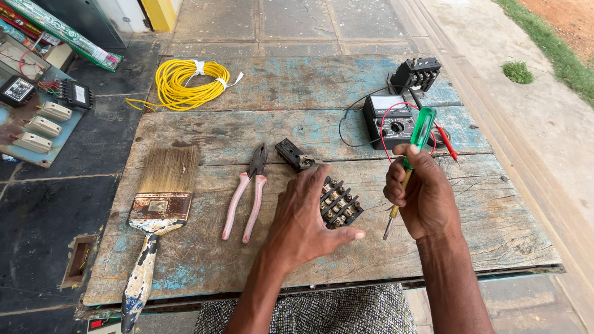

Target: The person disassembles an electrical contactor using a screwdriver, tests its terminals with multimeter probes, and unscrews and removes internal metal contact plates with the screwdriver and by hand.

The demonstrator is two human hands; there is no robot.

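Note:
My left hand point(303, 219) lies flat on a worn wooden board point(204, 253), fingers spread, covering part of a black terminal block point(341, 204) with brass screws. My right hand point(421, 195) grips a screwdriver point(416, 145) with a green see-through handle, its tip pointing down just right of the block. A small black part point(292, 154) lies just beyond my left fingers.
Pink-handled pliers point(247, 195) and a wide paintbrush point(158, 210) lie to the left. A yellow wire coil point(189, 83) sits at the far left, a black multimeter point(391, 120) with red and black leads and another black block point(417, 74) at the far right.

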